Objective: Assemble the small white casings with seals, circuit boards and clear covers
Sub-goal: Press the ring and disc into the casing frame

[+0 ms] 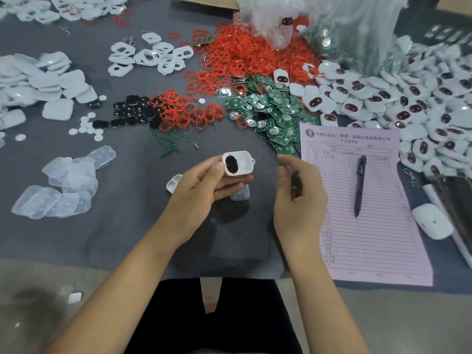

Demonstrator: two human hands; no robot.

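Observation:
My left hand (201, 185) grips a small white casing (238, 163) above the table, its inside facing up with a black pad and bits of red seal in it. My right hand (297, 190) hovers just right of it, fingers curled around something small and dark green that is blurred. Red seals (229, 62) lie heaped at the back, with green circuit boards (270, 108) in front of them. Clear covers (63, 185) are stacked at the left. A clear cover (241, 194) and a white part (173, 183) lie under my left hand.
Finished white casings (408, 103) pile up at the right behind a pink form (370, 200) with a pen (360, 185). Black pads (132, 111), white discs (86, 126), white frames (150, 56) and white lids (51, 83) lie at the left. A plastic bag (319, 19) stands at the back.

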